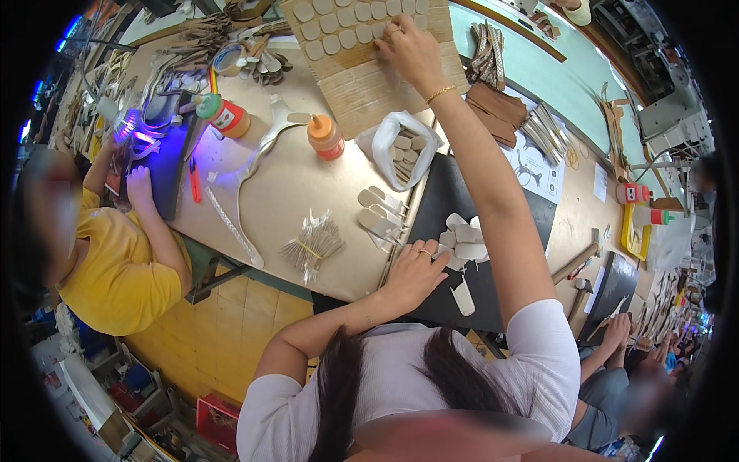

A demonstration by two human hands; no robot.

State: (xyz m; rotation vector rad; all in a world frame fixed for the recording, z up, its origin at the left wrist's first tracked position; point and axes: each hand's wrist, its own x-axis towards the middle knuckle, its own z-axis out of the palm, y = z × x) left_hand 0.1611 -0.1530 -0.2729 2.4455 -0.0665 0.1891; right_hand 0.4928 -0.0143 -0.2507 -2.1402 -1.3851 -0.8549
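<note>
My right hand reaches far out over a cardboard sheet that carries rows of small pale rounded pieces. Its fingers are bent together at the end of the lowest row; whatever they pinch is hidden beneath them. Close to my body, my left hand rests at the edge of a black mat, fingers apart. Its fingertips lie beside a heap of cream rounded pieces. On the mat a longer cream strap piece lies below the heap. More strap pieces lie left of my left hand.
A plastic bag of small pieces stands between my hands. Left of it are an orange-capped bottle, a green-capped bottle and a banded strap bundle. A hammer lies right. A co-worker in yellow sits left.
</note>
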